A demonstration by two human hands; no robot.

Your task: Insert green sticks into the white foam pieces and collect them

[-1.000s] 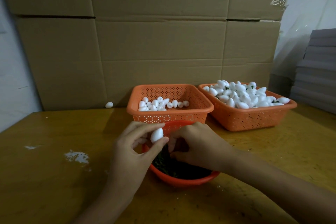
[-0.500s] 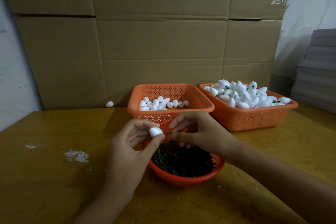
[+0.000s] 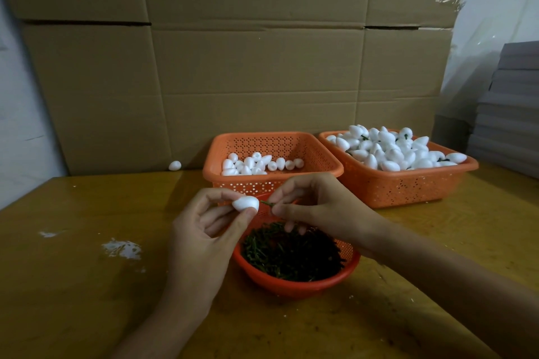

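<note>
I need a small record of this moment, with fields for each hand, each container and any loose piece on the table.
Left hand: pinches a white foam piece
Right hand: pinches a green stick, tip at the foam piece
Red bowl: loose green sticks
Middle basket: few plain foam pieces
Right basket: heaped foam pieces, some showing green stems
Stray foam piece: on the table, by the cardboard

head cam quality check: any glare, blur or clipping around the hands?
Head view: dim, warm light; soft sheen on the table at left, no hard glare. The foam piece in the left hand nearly clips white; the stick pinched by the right hand is thin but readable. Inside the bowl detail sinks into shadow. Edges of the cardboard bow from the wide lens.
</note>
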